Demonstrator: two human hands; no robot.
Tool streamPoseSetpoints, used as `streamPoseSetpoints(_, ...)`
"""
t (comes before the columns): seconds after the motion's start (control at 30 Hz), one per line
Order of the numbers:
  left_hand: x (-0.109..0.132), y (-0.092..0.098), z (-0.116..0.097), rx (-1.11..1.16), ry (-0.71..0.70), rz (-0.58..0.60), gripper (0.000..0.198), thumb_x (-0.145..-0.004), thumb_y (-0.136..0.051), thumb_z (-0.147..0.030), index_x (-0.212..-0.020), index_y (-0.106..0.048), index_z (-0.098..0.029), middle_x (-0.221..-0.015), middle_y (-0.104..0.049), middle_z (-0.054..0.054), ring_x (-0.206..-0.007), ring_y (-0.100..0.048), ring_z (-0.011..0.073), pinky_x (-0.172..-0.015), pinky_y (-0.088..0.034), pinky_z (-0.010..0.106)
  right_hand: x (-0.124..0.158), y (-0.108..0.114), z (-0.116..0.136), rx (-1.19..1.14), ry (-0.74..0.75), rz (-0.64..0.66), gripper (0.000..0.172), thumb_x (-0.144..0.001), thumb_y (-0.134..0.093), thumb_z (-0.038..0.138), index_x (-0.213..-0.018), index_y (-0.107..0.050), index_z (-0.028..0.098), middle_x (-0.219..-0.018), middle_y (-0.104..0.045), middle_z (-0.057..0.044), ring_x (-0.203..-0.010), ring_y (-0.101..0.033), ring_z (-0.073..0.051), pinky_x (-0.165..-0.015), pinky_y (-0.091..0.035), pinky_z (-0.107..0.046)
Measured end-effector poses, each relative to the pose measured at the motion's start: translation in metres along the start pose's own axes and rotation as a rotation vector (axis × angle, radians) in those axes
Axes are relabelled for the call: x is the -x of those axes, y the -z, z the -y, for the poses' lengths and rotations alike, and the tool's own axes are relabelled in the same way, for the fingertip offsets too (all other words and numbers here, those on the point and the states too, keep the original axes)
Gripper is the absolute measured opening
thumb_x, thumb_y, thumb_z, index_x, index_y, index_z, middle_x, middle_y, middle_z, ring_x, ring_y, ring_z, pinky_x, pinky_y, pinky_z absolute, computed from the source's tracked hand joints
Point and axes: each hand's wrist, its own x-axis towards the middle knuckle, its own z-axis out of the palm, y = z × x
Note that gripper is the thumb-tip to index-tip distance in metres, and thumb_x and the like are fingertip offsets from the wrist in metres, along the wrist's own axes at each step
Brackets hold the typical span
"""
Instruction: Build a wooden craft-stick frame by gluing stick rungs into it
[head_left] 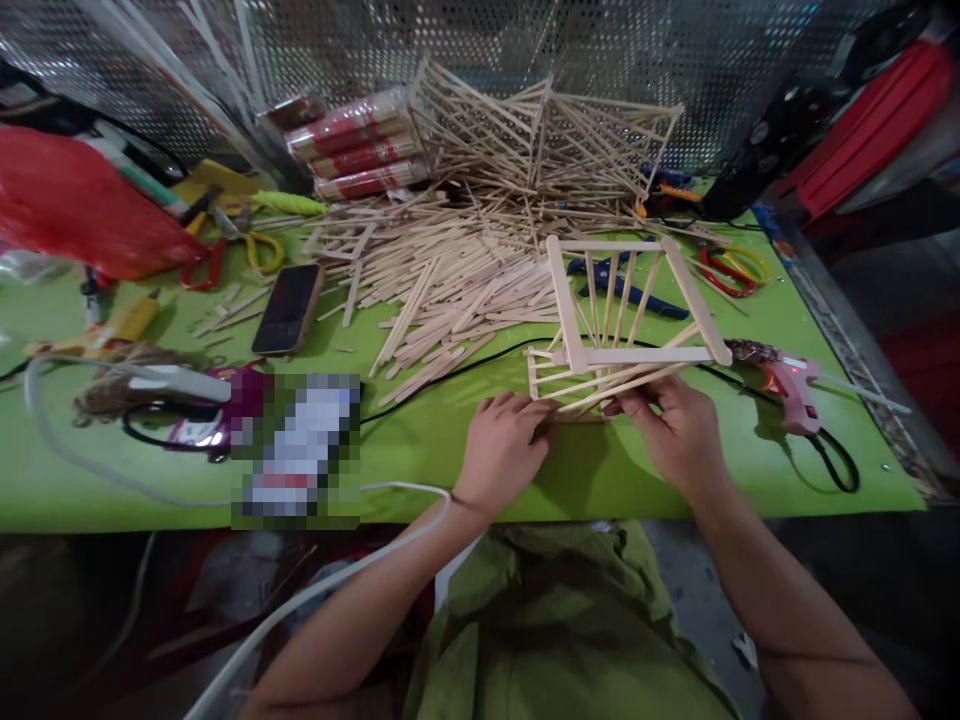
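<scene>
- Right hand (675, 425): its grip pinches the near lower part of the stick frame (649, 356) between thumb and fingers.
- Left hand (510, 440): its grip appears to pinch a stick end at the frame's lower left corner; the fingertips are partly hidden.
- Done, by the look of it: the frame's upper square (566, 305) is closed on four sides, and slanting rods (592, 295) link it to the lower square (532, 375).
- Left open: whether every side has its full set of rods cannot be told, since hands and sticks overlap.
- Look: pale bare wood, flat round-ended craft sticks around the top, thinner rods fanning and crossing below; the whole stands tilted near the front edge of the green bench (420, 455).
- Just beyond: blue pliers (656, 300) show behind the rods, and loose craft sticks (480, 295) lie heaped to the left.
- Farther right: a pink glue gun (796, 385) lies on its side.
- At the back: larger stick lattices (540, 130) stand assembled beside wrapped stick bundles (360, 145).
</scene>
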Motion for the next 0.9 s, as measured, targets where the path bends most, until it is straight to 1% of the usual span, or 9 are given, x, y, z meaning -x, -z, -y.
streamPoseSetpoints(0.07,-0.002,-0.001,-0.002,0.006,0.014,0.027,0.025,-0.086,-0.067,-0.017,-0.107,-0.077,-0.025,-0.113,-0.078,0.002,-0.103,-0.069,0.0244,-0.091,-0.047,0.038,0.0,-0.001,-0.002,0.002,0.006,-0.008,0.015,-0.095,-0.058,0.035,-0.096,-0.066,0.022,-0.079,-0.076,-0.002,-0.069,-0.072,-0.02,-0.067,-0.053,-0.031)
streamPoseSetpoints(0.13,-0.005,-0.003,-0.004,0.014,0.044,0.057,0.023,-0.087,-0.067,-0.02,-0.106,-0.077,-0.025,-0.111,-0.079,0.003,-0.099,-0.071,0.0244,-0.089,-0.047,0.037,0.0,-0.001,-0.002,0.004,0.008,-0.016,0.017,-0.095,-0.058,0.036,-0.096,-0.067,0.022,-0.078,-0.076,-0.003,-0.069,-0.072,-0.02,-0.066,-0.052,-0.03)
streamPoseSetpoints(0.23,-0.009,-0.004,-0.008,0.034,0.076,0.075,0.016,-0.091,-0.065,-0.029,-0.098,-0.078,-0.025,-0.101,-0.081,0.003,-0.095,-0.073,0.0244,-0.085,-0.046,0.036,-0.002,-0.002,-0.001,0.019,0.007,-0.025,0.019,-0.094,-0.058,0.036,-0.095,-0.069,0.021,-0.075,-0.075,-0.002,-0.065,-0.071,-0.02,-0.064,-0.051,-0.029)
streamPoseSetpoints(0.3,-0.011,-0.005,-0.01,0.06,0.08,0.072,0.017,-0.093,-0.063,-0.031,-0.092,-0.079,-0.024,-0.098,-0.081,0.003,-0.094,-0.074,0.0236,-0.085,-0.044,0.034,-0.004,-0.002,0.0,0.037,0.006,-0.03,0.02,-0.093,-0.058,0.036,-0.092,-0.071,0.021,-0.072,-0.075,-0.003,-0.062,-0.07,-0.019,-0.061,-0.05,-0.028)
streamPoseSetpoints(0.37,-0.012,-0.006,-0.011,0.079,0.086,0.075,0.016,-0.093,-0.064,-0.03,-0.089,-0.078,-0.024,-0.095,-0.081,0.003,-0.092,-0.074,0.0231,-0.085,-0.043,0.034,-0.006,-0.002,0.001,0.056,-0.001,-0.026,0.021,-0.091,-0.058,0.035,-0.089,-0.072,0.02,-0.069,-0.075,-0.003,-0.059,-0.068,-0.02,-0.059,-0.049,-0.028)
streamPoseSetpoints(0.5,-0.016,-0.012,-0.011,0.08,0.094,0.088,0.014,-0.092,-0.065,-0.03,-0.092,-0.079,-0.024,-0.095,-0.081,0.004,-0.091,-0.074,0.0245,-0.085,-0.041,0.035,-0.008,-0.002,0.001,0.083,-0.054,0.004,0.024,-0.09,-0.057,0.035,-0.087,-0.074,0.019,-0.067,-0.074,-0.005,-0.058,-0.068,-0.02,-0.058,-0.049,-0.028)
streamPoseSetpoints(0.67,-0.019,-0.015,-0.01,0.073,0.088,0.096,0.016,-0.094,-0.065,-0.032,-0.092,-0.078,-0.024,-0.098,-0.081,0.005,-0.094,-0.073,0.027,-0.086,-0.04,0.037,-0.01,0.0,0.001,0.051,-0.125,0.05,0.026,-0.09,-0.055,0.034,-0.096,-0.074,0.019,-0.072,-0.075,-0.005,-0.062,-0.069,-0.022,-0.061,-0.051,-0.029)
streamPoseSetpoints(0.77,-0.018,-0.013,-0.011,0.086,0.075,0.103,0.016,-0.094,-0.064,-0.031,-0.091,-0.077,-0.023,-0.099,-0.081,0.005,-0.096,-0.073,0.0272,-0.086,-0.04,0.037,-0.012,0.0,0.005,0.038,-0.131,0.072,0.026,-0.089,-0.054,0.033,-0.096,-0.075,0.019,-0.073,-0.075,-0.005,-0.063,-0.069,-0.022,-0.062,-0.052,-0.03)
streamPoseSetpoints(0.9,-0.017,-0.012,-0.012,0.086,0.061,0.103,0.019,-0.096,-0.061,-0.029,-0.086,-0.075,-0.022,-0.092,-0.081,0.005,-0.093,-0.073,0.0276,-0.084,-0.039,0.037,-0.015,0.002,0.009,0.088,-0.117,0.066,0.028,-0.087,-0.054,0.034,-0.096,-0.076,0.019,-0.072,-0.075,-0.006,-0.062,-0.07,-0.022,-0.062,-0.052,-0.03)
